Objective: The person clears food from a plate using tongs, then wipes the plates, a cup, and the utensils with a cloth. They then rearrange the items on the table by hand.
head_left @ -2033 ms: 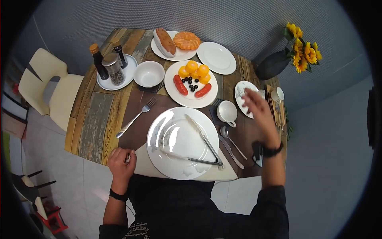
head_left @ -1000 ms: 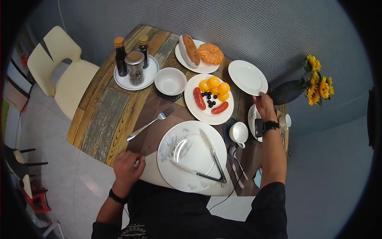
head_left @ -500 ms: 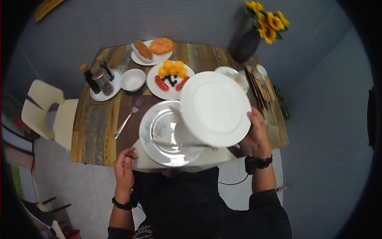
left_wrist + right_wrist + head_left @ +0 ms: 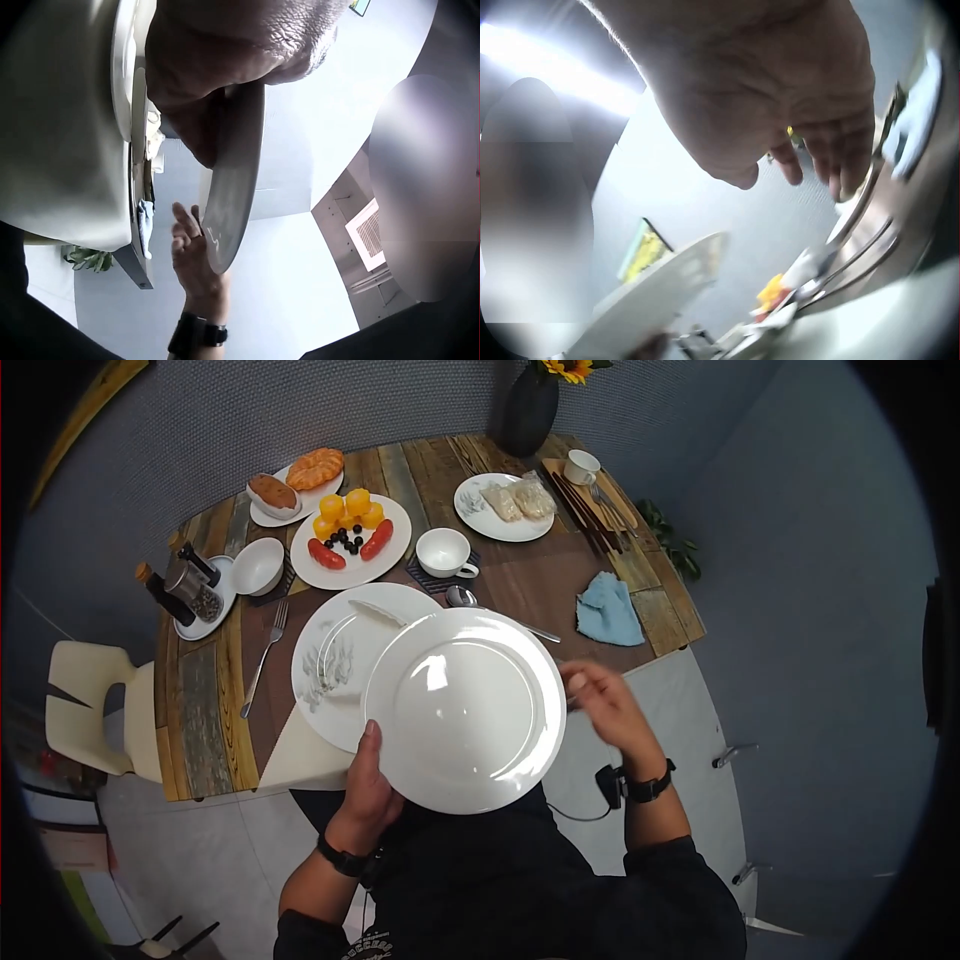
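Observation:
A plain white plate [image 4: 465, 710] is raised above the table's front edge, its glossy face toward the head camera. My left hand [image 4: 370, 790] grips its left rim, thumb on top and fingers underneath. Off the opposite rim is my right hand [image 4: 612, 712], fingers loosely spread and holding nothing; the right wrist view shows it apart from the plate. Behind the held plate lies a larger white plate [image 4: 325, 660] with a grey pattern, partly hidden. One arm of the tongs [image 4: 380, 612] shows on it.
A fork [image 4: 265, 660] lies left, a spoon [image 4: 460, 596] and blue cloth [image 4: 608, 610] right. Beyond are a bowl [image 4: 257, 567], a cup [image 4: 443, 552], a food plate [image 4: 340, 575] with sausages, a plate [image 4: 475, 520] with wrapped items, bottles [image 4: 160, 595] and a vase [image 4: 528, 410].
My right hand took the plain plate from the back right and brought it over the front of the table. My left hand now grips it, and the right hand has let go.

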A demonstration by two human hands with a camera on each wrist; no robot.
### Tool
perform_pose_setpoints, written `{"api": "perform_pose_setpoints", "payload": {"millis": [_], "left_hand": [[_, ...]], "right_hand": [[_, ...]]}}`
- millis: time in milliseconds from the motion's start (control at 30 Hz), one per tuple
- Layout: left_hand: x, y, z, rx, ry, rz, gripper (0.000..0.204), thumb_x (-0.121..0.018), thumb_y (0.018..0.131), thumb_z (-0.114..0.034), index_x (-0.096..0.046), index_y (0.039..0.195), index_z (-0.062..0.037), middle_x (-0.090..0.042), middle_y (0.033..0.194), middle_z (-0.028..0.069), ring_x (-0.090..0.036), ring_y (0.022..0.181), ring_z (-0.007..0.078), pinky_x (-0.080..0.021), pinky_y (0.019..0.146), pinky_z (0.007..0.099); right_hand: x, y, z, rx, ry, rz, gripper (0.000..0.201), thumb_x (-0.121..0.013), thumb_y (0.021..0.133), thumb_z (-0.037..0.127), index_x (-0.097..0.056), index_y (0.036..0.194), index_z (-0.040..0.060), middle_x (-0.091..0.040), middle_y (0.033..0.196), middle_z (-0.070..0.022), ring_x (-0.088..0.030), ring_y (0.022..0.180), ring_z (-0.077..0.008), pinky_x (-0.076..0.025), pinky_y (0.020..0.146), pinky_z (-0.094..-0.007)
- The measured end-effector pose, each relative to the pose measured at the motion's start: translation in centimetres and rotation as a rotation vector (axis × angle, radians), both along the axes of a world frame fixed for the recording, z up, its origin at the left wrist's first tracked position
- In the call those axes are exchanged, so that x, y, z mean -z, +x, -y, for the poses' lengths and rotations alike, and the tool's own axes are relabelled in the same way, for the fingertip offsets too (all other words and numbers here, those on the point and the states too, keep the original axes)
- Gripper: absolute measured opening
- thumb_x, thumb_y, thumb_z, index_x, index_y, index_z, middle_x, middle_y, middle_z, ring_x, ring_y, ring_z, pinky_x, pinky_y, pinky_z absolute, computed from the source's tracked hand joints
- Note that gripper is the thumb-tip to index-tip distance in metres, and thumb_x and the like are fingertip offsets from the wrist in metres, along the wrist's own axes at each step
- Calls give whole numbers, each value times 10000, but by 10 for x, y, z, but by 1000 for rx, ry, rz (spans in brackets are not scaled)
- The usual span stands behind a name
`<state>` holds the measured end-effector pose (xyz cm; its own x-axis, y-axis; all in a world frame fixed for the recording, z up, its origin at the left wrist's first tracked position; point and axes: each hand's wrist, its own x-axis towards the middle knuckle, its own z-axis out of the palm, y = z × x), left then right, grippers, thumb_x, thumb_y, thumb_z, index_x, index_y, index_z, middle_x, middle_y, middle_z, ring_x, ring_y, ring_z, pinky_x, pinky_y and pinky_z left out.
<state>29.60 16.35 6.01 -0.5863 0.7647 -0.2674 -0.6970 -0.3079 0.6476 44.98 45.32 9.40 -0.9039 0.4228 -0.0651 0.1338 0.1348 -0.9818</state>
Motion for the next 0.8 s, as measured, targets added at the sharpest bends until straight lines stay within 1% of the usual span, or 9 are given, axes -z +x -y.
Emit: {"api": "perform_pose_setpoints", "payload": {"millis": [100,167,300,367,400,500,567,633,800], "left_hand": [[2,0,-7,-35,38,5,609,-238,1118,-447,-353,1519,-4,-505,1469,177,-531,1331,290,-447,1120,427],[10,-2,-11,-41,37,35,620,-230,1118,-454,-340,1525,1,-497,1476,179,-527,1334,294,-439,1127,427],[8,-7,-14,-98,50,22,629,-228,1115,-470,-332,1531,-10,-478,1493,179,-504,1356,291,-434,1131,425],[2,-11,-14,-123,59,8,629,-227,1114,-469,-329,1534,-12,-467,1504,180,-490,1370,290,-428,1138,427],[0,-14,-14,-137,65,4,643,-228,1109,-486,-327,1536,-15,-470,1502,183,-501,1363,300,-437,1133,432],[-11,-23,-19,-181,74,-45,649,-230,1107,-492,-326,1538,-16,-474,1499,184,-511,1357,308,-444,1129,437],[-16,-25,-25,-185,60,-91,641,-230,1110,-481,-326,1537,-13,-476,1497,183,-512,1356,306,-442,1131,438],[-18,-24,-36,-196,41,-180,630,-232,1113,-466,-323,1538,-10,-476,1498,180,-511,1356,310,-431,1141,437],[-14,-12,-47,-164,59,-473,609,-240,1122,-426,-373,1496,37,-515,1455,173,-547,1312,254,-450,1106,387]], "right_hand": [[26,-12,-67,333,865,-144,404,-679,954,160,-598,1324,18,-662,1168,-197,-668,988,-261,-549,806,-321],[31,-19,-96,428,930,95,534,-725,901,151,-563,1398,42,-609,1258,-262,-653,1031,-359,-559,810,-359],[73,-26,-156,244,1177,226,553,-728,892,156,-567,1404,20,-651,1214,-264,-662,985,-391,-563,799,-380],[98,-25,-190,231,1024,230,475,-679,948,156,-582,1367,-47,-708,1095,-181,-680,877,-237,-533,845,-315],[76,-30,-173,231,559,163,397,-637,986,154,-618,1301,-86,-736,1048,-122,-667,924,-152,-526,843,-297],[-5,-42,-89,209,370,-120,362,-622,1003,138,-623,1295,-76,-713,1108,-64,-629,937,-98,-512,827,-274],[-32,-55,-34,129,405,-311,378,-666,944,84,-638,1299,-42,-702,1048,-97,-636,896,-115,-511,753,-294],[-62,-63,17,-86,716,-295,422,-712,894,76,-651,1307,17,-660,991,-86,-633,875,-181,-484,759,-325],[-41,-81,95,-441,943,-408,418,-745,812,80,-687,1225,57,-584,914,-96,-572,864,-313,-451,779,-411]]}}
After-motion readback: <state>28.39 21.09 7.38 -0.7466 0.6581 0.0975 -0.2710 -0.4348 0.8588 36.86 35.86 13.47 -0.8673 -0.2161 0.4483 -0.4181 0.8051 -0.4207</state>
